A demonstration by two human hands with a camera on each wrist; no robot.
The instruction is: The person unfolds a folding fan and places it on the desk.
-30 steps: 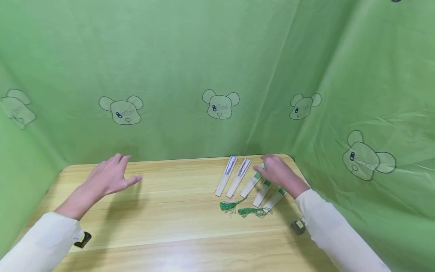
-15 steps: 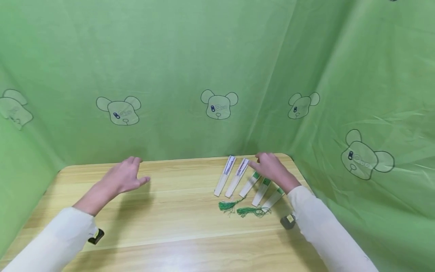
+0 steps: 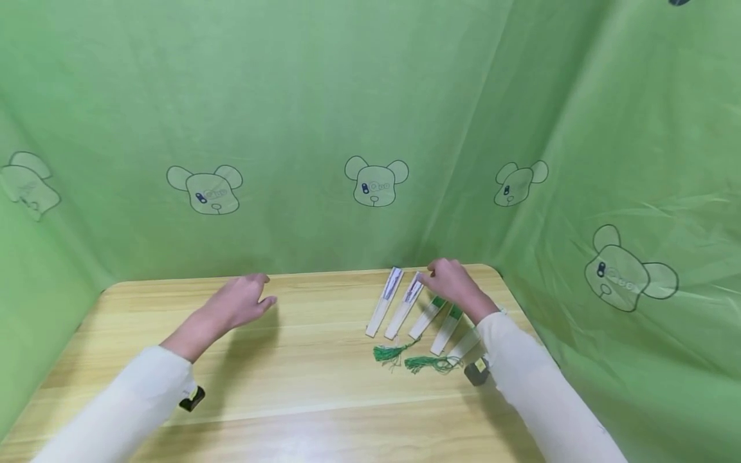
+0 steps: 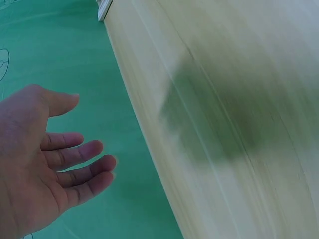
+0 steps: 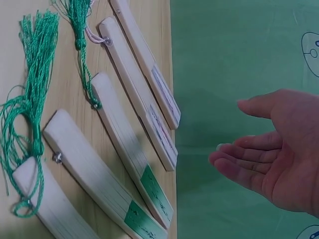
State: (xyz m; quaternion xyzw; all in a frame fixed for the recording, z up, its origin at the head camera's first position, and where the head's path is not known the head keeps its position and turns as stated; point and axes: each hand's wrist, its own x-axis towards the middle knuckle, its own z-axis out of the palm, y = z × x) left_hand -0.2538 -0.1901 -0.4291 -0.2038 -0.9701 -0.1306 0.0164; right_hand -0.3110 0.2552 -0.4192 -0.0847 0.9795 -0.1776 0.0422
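Observation:
Several closed folding fans lie side by side on the right of the table. The two leftmost, a purple-patterned fan and a second purple-patterned fan, have pale ribs. The others, such as this green-patterned fan, show green paper, and a green tassel hangs from one. My right hand hovers over the fans' far ends, fingers loosely bent and holding nothing in the right wrist view. My left hand hangs above the table's left half, also holding nothing, with fingers relaxed in the left wrist view.
The wooden table has rounded far corners. Green curtain printed with bear heads stands behind the table and at both sides. A second green tassel lies on the near side of the fans.
My left hand has moved rightward and slightly nearer. My right hand has drifted a little left over the fans. The fans lie as before.

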